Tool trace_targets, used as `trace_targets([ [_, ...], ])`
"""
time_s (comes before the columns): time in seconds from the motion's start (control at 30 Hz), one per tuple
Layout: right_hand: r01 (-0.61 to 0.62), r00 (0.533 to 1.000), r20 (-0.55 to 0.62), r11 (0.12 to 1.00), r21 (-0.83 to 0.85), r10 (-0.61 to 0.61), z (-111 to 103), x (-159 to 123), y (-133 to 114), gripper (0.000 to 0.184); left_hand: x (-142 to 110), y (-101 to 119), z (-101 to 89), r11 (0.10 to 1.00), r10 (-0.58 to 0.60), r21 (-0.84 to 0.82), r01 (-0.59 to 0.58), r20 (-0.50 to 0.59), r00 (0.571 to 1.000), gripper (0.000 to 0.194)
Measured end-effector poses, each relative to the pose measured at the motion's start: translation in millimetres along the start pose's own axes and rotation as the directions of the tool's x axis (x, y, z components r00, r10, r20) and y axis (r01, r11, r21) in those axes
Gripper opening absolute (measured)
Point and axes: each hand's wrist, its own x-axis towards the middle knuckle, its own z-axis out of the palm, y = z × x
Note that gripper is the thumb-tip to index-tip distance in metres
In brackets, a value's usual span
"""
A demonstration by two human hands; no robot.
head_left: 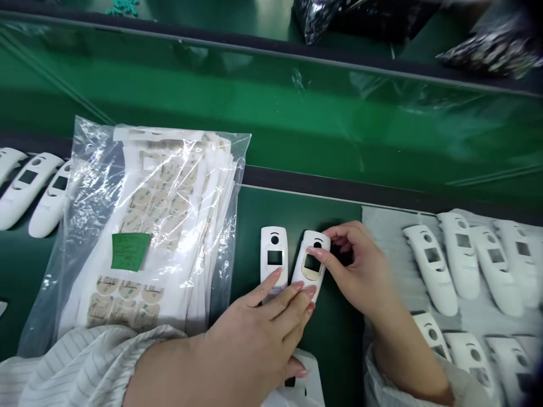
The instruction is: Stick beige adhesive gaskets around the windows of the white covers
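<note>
While the left hand, fingers loosely spread, rests on the lower end of the white casing short of the far edge of the counter, the right hand, pinching its upper end, would best press the beige ring evenly around the window.
</note>
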Motion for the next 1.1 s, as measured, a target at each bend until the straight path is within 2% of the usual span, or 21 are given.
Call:
trace_targets([
  [0.07, -0.081, 0.995, 0.066, 0.987, 0.139, 0.072, -3.9, -0.5, -0.8, 0.028, -0.1, -0.2, -2.7, 0.999, 0.004, -0.049, -0.008, -0.072, 0.997, 0.049],
  [0.13, -0.122, 0.985, 0.149, 0.962, 0.242, 0.088, -7.7, -0.2, 0.3, 0.033, -0.8, -1.1, -7.8, 0.985, -0.034, -0.172, 0.002, -0.184, 0.982, 0.044],
  [0.2, -0.155, 0.976, 0.199, 0.922, 0.355, 0.087, -10.1, 2.5, 2.9, 0.037, -1.4, -3.3, -13.7, 0.937, -0.136, -0.348, 0.018, -0.317, 0.938, 0.037],
  [0.27, -0.144, 0.984, 0.165, 0.873, 0.466, 0.074, -10.8, 7.2, 6.0, 0.036, -1.4, -7.3, -18.7, 0.868, -0.263, -0.495, 0.03, -0.41, 0.873, 0.028],
  [0.33, -0.085, 0.996, 0.064, 0.82, 0.566, 0.058, -10.1, 12.3, 7.9, 0.032, -0.7, -12.4, -21.6, 0.815, -0.371, -0.577, 0.048, -0.457, 0.809, 0.023],
  [0.37, -0.048, 0.999, 0.012, 0.795, 0.605, 0.051, -9.4, 14.2, 8.0, 0.032, -0.2, -15.0, -22.2, 0.797, -0.409, -0.601, 0.062, -0.46, 0.788, 0.022],
  [0.43, 0.005, 0.998, -0.053, 0.757, 0.654, 0.039, -8.4, 15.9, 6.5, 0.037, 0.7, -19.2, -22.2, 0.774, -0.446, -0.627, 0.083, -0.448, 0.775, 0.019],
  [0.5, 0.022, 0.998, -0.059, 0.742, 0.67, 0.024, -8.9, 13.1, 2.5, 0.043, 1.1, -21.3, -21.3, 0.762, -0.443, -0.642, 0.091, -0.413, 0.795, 0.021],
  [0.57, 0.011, 1.0, -0.024, 0.754, 0.656, 0.006, -12.3, 4.3, -3.6, 0.042, 0.4, -21.6, -20.9, 0.755, -0.382, -0.653, 0.066, -0.356, 0.853, 0.029],
  [0.67, -0.031, 0.996, 0.083, 0.818, 0.575, -0.021, -21.9, -23.5, -16.0, 0.028, -2.4, -21.4, -24.6, 0.737, -0.208, -0.675, 0.0, -0.227, 0.951, 0.032],
  [0.73, -0.054, 0.985, 0.167, 0.875, 0.481, -0.032, -28.1, -51.1, -25.3, 0.021, -5.2, -21.4, -31.2, 0.765, -0.048, -0.643, -0.015, -0.08, 0.996, 0.037],
  [0.8, -0.021, 0.973, 0.223, 0.94, 0.34, -0.059, -30.5, -82.1, -34.0, 0.021, -8.0, -20.7, -40.3, 0.815, 0.086, -0.579, -0.007, 0.109, 0.99, 0.058],
  [0.83, 0.056, 0.96, 0.259, 0.979, 0.199, -0.107, -29.4, -97.3, -37.7, 0.027, -9.2, -19.9, -45.1, 0.837, 0.123, -0.547, 0.005, 0.198, 0.973, 0.063],
  [0.9, 0.216, 0.93, 0.302, 0.976, 0.015, -0.211, -22.4, -124.0, -42.5, 0.042, -11.1, -17.2, -53.0, 0.859, 0.137, -0.509, 0.046, 0.316, 0.939, 0.055],
  [1.0, 0.351, 0.903, 0.29, 0.933, -0.075, -0.316, -4.2, -150.1, -42.7, 0.052, -12.4, -12.5, -58.0, 0.857, 0.101, -0.503, 0.109, 0.372, 0.923, 0.032],
  [1.1, 0.319, 0.931, 0.19, 0.948, -0.008, -0.311, 11.6, -161.5, -37.3, 0.024, -12.1, -9.6, -55.9, 0.829, 0.1, -0.546, 0.122, 0.36, 0.927, 0.02],
])
